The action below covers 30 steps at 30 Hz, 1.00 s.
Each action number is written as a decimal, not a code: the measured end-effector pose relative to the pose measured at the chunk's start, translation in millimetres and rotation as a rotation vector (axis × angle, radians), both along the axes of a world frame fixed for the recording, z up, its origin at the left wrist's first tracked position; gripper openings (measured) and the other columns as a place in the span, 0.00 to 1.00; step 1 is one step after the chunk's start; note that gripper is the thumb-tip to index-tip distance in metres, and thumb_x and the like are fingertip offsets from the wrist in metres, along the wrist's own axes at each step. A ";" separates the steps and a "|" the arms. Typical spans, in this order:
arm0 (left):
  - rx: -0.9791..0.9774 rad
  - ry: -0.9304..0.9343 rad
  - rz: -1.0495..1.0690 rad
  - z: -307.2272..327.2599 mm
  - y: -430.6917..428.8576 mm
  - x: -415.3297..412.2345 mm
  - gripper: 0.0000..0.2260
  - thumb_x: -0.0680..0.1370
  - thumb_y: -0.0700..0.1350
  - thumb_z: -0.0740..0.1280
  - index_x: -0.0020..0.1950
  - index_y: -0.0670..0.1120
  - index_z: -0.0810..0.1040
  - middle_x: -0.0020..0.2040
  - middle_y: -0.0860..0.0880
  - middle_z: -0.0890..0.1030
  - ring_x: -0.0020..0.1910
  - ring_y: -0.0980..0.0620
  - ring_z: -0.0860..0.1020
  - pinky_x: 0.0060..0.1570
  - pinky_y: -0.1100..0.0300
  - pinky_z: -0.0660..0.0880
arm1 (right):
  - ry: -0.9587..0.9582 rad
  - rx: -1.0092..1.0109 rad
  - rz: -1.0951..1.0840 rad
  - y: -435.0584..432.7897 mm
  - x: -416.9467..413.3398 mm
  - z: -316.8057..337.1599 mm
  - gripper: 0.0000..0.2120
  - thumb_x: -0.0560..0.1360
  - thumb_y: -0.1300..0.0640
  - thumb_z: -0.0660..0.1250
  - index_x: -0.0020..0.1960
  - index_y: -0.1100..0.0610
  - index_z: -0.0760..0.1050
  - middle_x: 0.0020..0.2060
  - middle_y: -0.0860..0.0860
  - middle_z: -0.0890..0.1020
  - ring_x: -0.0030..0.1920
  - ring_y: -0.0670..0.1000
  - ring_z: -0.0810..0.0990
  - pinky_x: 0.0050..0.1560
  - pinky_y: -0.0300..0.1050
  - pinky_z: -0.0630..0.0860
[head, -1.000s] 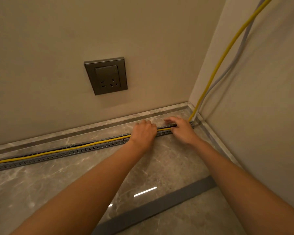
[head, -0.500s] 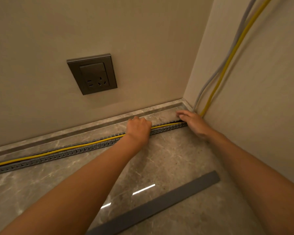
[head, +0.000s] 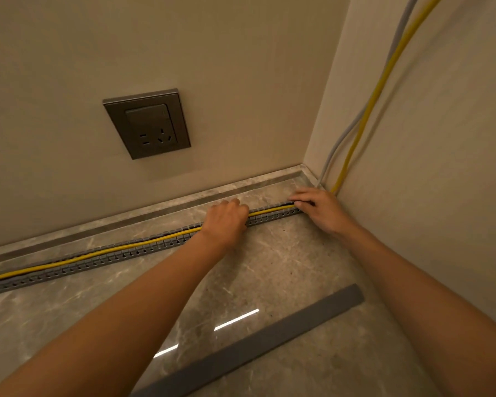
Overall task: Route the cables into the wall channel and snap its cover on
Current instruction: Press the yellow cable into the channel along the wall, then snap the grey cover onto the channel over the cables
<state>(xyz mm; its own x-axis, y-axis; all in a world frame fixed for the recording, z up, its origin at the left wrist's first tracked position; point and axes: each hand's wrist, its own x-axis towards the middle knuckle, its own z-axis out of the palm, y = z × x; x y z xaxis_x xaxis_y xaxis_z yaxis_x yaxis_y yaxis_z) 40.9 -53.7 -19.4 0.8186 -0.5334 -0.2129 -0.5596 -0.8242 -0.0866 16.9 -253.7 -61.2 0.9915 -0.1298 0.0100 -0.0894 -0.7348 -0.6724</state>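
Note:
A grey slotted cable channel (head: pixel 103 260) runs along the marble floor near the wall, from the left edge to the corner. A yellow cable (head: pixel 98 252) lies in it, then climbs the right wall (head: pixel 375 101) beside a grey cable (head: pixel 344 136). My left hand (head: pixel 226 222) rests knuckles-up on the channel's middle, fingers curled over the yellow cable. At the channel's right end my right hand (head: pixel 320 209) presses its fingers down onto the cable. The long grey cover strip (head: pixel 269 336) lies loose on the floor nearer me.
A dark metal wall socket (head: pixel 148 123) sits on the far wall above the channel. A marble skirting strip (head: pixel 184 202) lines the base of that wall. The right wall (head: pixel 441 167) closes the corner close to my right arm.
My right hand slid right along the channel to its corner end. The left hand kept its place on the cable. The cables on the right wall shifted; the grey one now lies left of the yellow.

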 end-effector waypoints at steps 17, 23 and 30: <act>-0.247 -0.035 0.146 14.2 -1.5 -47.0 0.14 0.80 0.40 0.60 0.64 0.40 0.73 0.64 0.39 0.74 0.65 0.40 0.69 0.61 0.49 0.69 | -0.008 0.201 -0.155 25.9 -40.9 30.2 0.19 0.73 0.74 0.60 0.62 0.66 0.74 0.60 0.65 0.78 0.46 0.40 0.77 0.40 0.22 0.69; -0.296 0.315 0.184 5.4 9.5 -101.6 0.20 0.75 0.54 0.68 0.60 0.41 0.76 0.62 0.41 0.77 0.61 0.42 0.75 0.57 0.53 0.74 | 0.263 0.046 0.087 44.4 -101.5 24.9 0.14 0.70 0.69 0.70 0.56 0.68 0.78 0.54 0.66 0.81 0.53 0.57 0.79 0.53 0.44 0.74; -0.140 0.316 0.078 -4.2 18.9 -141.6 0.25 0.72 0.55 0.71 0.62 0.40 0.74 0.62 0.41 0.75 0.62 0.42 0.74 0.60 0.50 0.72 | 0.376 -0.258 0.204 52.7 -144.1 30.1 0.18 0.66 0.59 0.76 0.55 0.60 0.79 0.59 0.60 0.71 0.62 0.57 0.70 0.63 0.42 0.69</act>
<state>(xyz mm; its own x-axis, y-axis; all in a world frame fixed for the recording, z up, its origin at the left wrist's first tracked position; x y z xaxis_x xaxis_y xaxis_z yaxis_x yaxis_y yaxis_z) -100.7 -34.8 -23.6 0.7632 -0.5138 -0.3918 -0.4757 -0.8572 0.1975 -127.2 -201.0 -31.1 0.9377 0.0267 -0.3464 -0.1276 -0.9008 -0.4150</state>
